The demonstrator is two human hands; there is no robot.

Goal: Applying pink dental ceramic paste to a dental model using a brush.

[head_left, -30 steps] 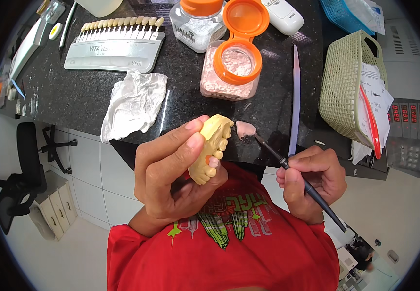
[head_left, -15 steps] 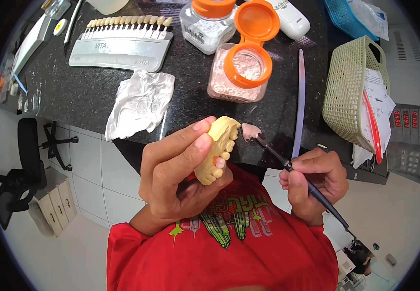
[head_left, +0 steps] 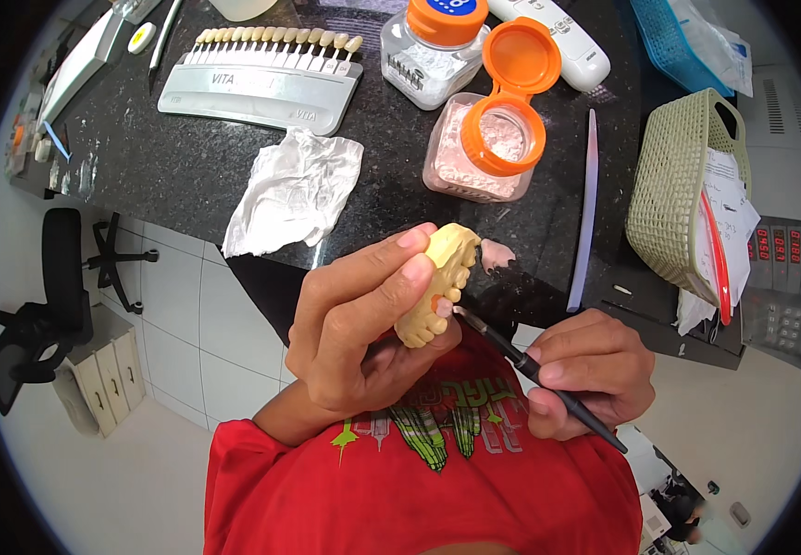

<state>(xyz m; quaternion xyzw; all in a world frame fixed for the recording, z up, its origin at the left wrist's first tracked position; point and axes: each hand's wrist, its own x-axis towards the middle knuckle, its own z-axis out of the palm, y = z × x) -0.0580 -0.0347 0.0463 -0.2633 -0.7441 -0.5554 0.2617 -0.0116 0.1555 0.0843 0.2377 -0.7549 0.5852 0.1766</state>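
Note:
My left hand (head_left: 363,319) pinches a yellow plaster dental model (head_left: 428,319), its row of teeth turned to the right. One tooth spot on the model is pale pink-white with an orange patch beside it. A slim black-handled tool (head_left: 530,368) with a metal end sits in the fingers of my right hand (head_left: 595,370). Its fine tip meets or nearly meets the pale tooth; whether it touches, I cannot tell. Just beyond the model, a small lump of pink paste (head_left: 497,256) lies at the counter's near edge. The lidded jar of pink powder (head_left: 484,153) stands open behind it.
Crumpled white tissue (head_left: 294,194) lies left of the model, below a tooth shade guide (head_left: 257,92). A white-powder jar (head_left: 428,55) and a white remote control (head_left: 558,46) stand farther back. On the right are a long lilac strip (head_left: 585,213) and a green woven basket (head_left: 678,176) holding papers.
My right hand has brought the tool's tip from the pink paste leftward and down to the pale tooth on the model. The whole view has shifted slightly; my left hand keeps its grip.

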